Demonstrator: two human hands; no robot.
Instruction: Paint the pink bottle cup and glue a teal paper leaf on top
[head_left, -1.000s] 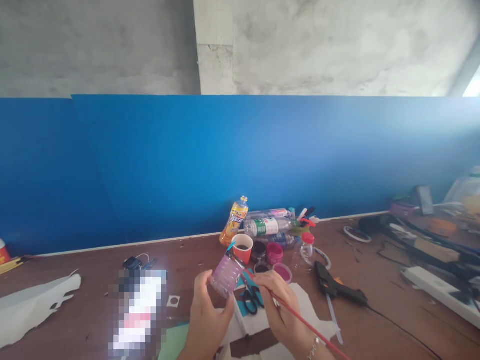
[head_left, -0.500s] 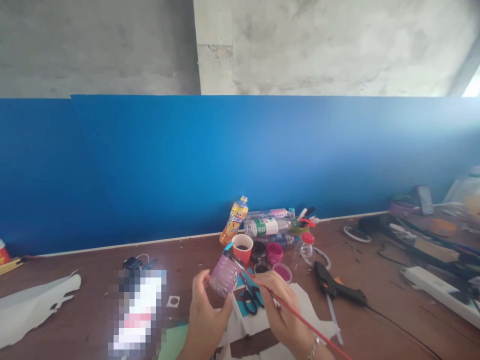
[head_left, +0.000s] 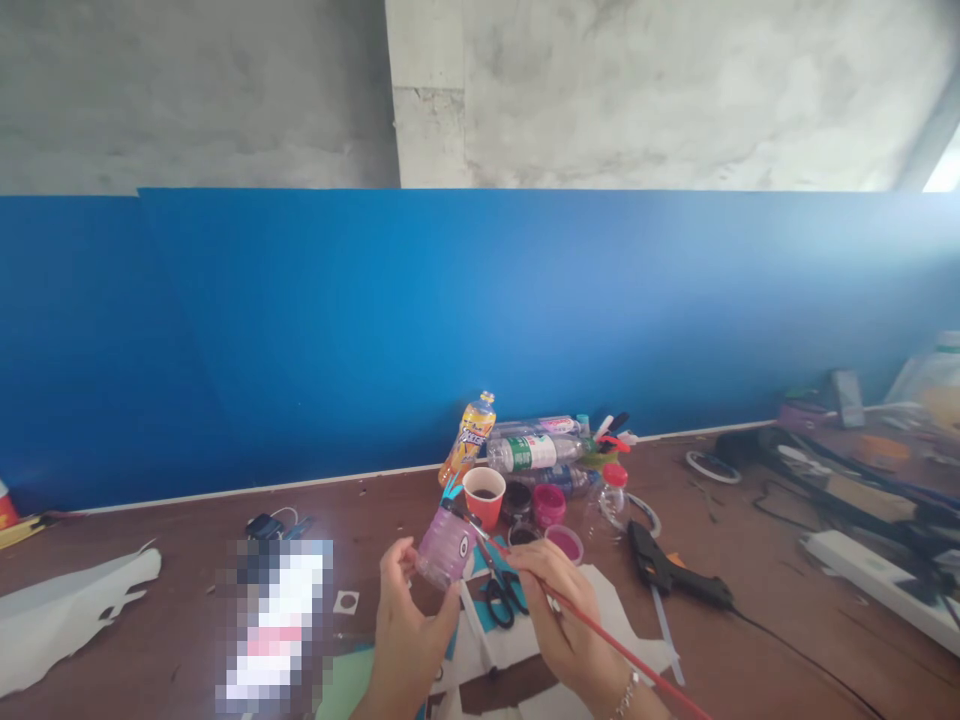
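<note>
My left hand (head_left: 412,620) is closed round the lower part of a purple-tinted clear plastic bottle piece (head_left: 444,550), held tilted above the table. A round black-and-white eye is on its right side, and light-blue strips stick up from its top. In my right hand (head_left: 562,610) is a long red-handled paintbrush (head_left: 611,643), its dark tip at the bottle piece's upper right edge. Black-handled scissors (head_left: 501,597) lie between my hands on blue and white paper. Just behind stand a red paper cup (head_left: 484,505) with dark liquid and a jar of magenta paint (head_left: 550,507).
An orange drink bottle (head_left: 466,440) and several clear bottles (head_left: 532,453) lie along the blue partition. A black glue gun (head_left: 675,575) with a cord lies at right, near a white power strip (head_left: 877,580). A blurred bright screen (head_left: 274,630) is at left.
The bottle piece has turned slightly in my left hand, so the eye faces me more and sits further left. My right hand with the paintbrush has barely moved.
</note>
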